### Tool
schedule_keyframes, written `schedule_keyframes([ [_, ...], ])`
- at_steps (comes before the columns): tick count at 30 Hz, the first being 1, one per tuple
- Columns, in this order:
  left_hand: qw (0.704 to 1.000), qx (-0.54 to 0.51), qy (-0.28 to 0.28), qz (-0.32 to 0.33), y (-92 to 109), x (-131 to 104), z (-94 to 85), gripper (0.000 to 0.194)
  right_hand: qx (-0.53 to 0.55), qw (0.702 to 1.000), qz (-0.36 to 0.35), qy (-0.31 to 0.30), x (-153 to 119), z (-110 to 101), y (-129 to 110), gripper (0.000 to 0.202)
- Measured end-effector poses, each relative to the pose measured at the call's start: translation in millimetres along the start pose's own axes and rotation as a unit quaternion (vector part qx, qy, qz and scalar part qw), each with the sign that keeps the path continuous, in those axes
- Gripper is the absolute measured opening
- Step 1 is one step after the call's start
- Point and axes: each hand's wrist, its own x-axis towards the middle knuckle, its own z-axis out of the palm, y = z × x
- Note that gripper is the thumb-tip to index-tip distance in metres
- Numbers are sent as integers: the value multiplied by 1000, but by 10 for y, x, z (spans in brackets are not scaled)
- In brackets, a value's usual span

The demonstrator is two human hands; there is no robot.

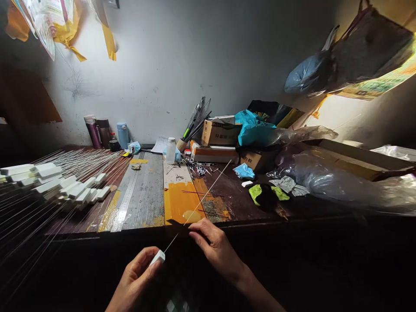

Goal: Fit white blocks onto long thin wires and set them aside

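Left hand (pixel 136 274): your grip pinches a white rectangular block (pixel 159 257).
Right hand (pixel 212 243): beside the thin pale rod (pixel 208 192); can't tell its grip.
Rod: best kept straight.

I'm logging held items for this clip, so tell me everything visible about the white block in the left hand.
The white block looks small, smooth and straight-edged, its material unclear. It is pinched in the left hand, tilted, in front of the near edge of the table. A thin pale rod runs from its visible end, slanting up to the right. The hand hides the rest.
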Motion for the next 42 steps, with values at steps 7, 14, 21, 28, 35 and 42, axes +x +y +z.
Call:
schedule_keyframes([
  [7, 1000, 21, -7, -3, -114, 32, -27, 22, 170, 973, 153, 21, -56, 115, 11, 17],
  [14, 995, 86, 43, -14, -274, 0, -162, 36, 270, 939, 202, 62, -49, 163, 108, 21],
  [21, 991, 122, 62, -6, -373, -64, -255, 30, 264, 939, 197, 95, -67, 188, 128, 21],
  [28, 986, 107, 123, 23, -385, -79, -189, 32, 166, 960, 198, 105, -167, 189, 107, 19],
  [35, 986, 116, 121, 12, -352, -109, -184, 32, 31, 984, 76, 161, -251, 257, 92, 4],
  [42, 986, 130, 102, -16, -306, -89, -191, 37, 20, 995, 31, 87, -313, 353, -16, 9],
])
